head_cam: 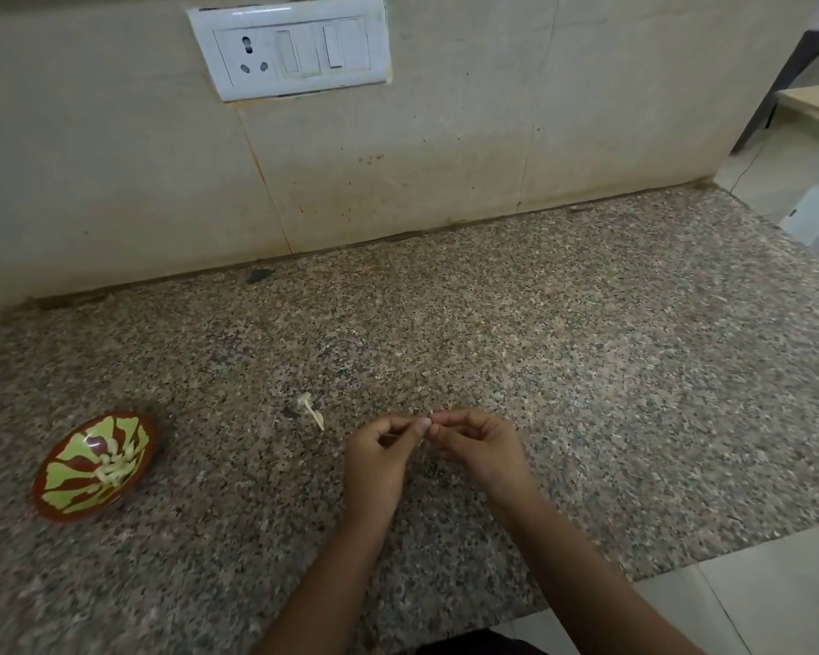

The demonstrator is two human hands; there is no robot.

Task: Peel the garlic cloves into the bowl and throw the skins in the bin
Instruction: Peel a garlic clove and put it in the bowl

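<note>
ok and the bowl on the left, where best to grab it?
Take the bowl by its near rim: it is shallow and flared, so a thumb on top and fingers under the wall should hold. Come from the front right with the left hand, the closer one; the cloves lie farther back, off that edge. It and the right hand now pinch a clove.

This is a home kitchen. The left hand (pixel 383 458) and right hand (pixel 482 446) pinch a small garlic clove (pixel 432 416) above a speckled granite bench (pixel 587 347). Beyond the hands, a stained tiled wall (pixel 398 158) carries a white socket-and-switch plate (pixel 289 47). Left of them, a patterned bowl (pixel 67 489) holds peeled cloves (pixel 112 470).
</note>
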